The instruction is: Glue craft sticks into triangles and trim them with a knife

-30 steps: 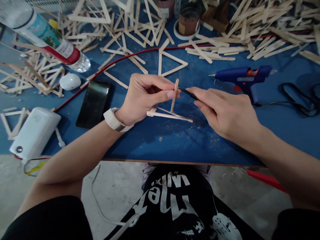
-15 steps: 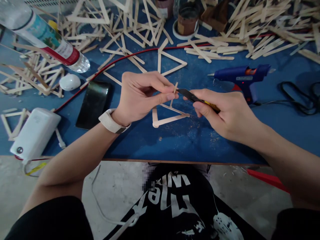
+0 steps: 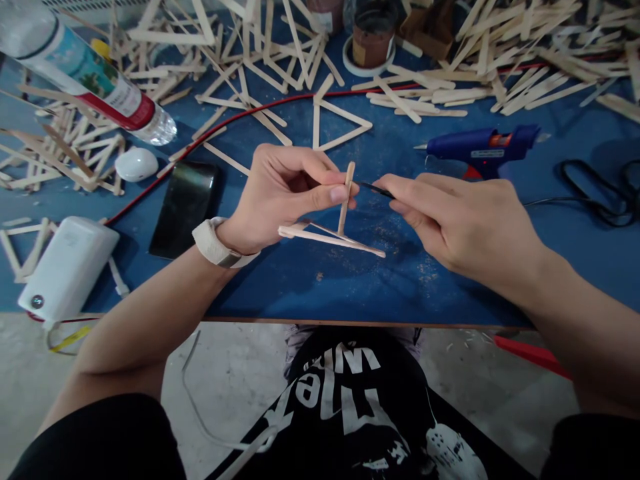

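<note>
A: Quick, L hand, what's the grip doing?

B: Thumb + index are pinching snug, no gap, on the upright stick of the stick frame. Frame's hanging over the desk btwn both hands, its long sticks slanting down to the R.

A: And R hand?

B: Fingers are curling tight round a dark blade; palm's hiding the rest. Tip's pointing L, ending by the L fingertips. Can't tell if it's touching wood.

A: Edges? Room?

B: Desk's front edge is running well below the frame; a blue strip w/ pale crumbs is lying btwn. Both forearms are crossing that edge.

A: What's boxing it in?

B: Far side: stick triangle is lying just past L hand, then red cable, then loose sticks piling up twd the back. L: phone is lying near the wristband. R: glue gun is lying just past R hand, nozzle pointing L.
</note>
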### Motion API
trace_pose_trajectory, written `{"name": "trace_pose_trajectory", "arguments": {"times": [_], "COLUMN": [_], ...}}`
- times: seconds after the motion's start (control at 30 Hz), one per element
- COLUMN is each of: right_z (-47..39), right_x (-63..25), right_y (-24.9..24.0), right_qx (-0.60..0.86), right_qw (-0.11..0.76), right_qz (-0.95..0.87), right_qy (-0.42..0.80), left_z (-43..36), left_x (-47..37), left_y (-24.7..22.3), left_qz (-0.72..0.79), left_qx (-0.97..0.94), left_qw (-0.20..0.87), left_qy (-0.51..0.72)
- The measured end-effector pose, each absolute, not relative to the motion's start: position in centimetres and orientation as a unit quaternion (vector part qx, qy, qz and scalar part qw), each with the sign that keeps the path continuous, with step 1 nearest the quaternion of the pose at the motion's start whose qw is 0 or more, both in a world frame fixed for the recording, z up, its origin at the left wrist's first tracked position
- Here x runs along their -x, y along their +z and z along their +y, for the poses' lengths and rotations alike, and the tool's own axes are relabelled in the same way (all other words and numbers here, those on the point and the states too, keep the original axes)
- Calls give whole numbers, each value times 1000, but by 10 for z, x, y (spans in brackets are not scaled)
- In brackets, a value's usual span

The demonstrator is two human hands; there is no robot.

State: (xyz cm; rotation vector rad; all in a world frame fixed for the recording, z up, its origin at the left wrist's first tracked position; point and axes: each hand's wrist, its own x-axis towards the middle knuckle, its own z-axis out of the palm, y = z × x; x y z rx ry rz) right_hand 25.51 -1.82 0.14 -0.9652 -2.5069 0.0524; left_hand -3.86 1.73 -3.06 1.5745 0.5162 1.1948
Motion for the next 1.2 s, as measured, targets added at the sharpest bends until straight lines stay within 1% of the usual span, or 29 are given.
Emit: {"name": "trace_pose_trajectory", "arguments": {"times": [0.1,0.2,0.3,0.47,0.7,0.9,1.1,1.2], "right_z": [-20,-22,-23,-21,-21,-21,-22,-23], "right_x": [-256,-256,-257,-256,-255,-255,-254,-253], "right_y": [6,11,14,13,6,5,8,9], "right_qx": [338,346,359,373,364,363,368,366], "right_qw": [217,180,149,159,187,194,202,205], "right_qz": [-916,-920,-920,-913,-911,-910,-907,-908], "right_qy": [-21,-50,-53,-37,-51,-45,-29,-26], "left_z": [19,18,17,18,11,9,15,13], "left_x": [39,39,37,33,30,29,29,28], "left_y": [-31,-31,-32,-38,-34,-34,-41,-39], "left_qz": [213,226,250,235,275,286,216,230], "left_qx": [-656,-643,-619,-599,-561,-567,-594,-582], "left_qw": [540,558,570,589,605,584,573,578], "left_qy": [483,473,479,490,493,505,521,523]}}
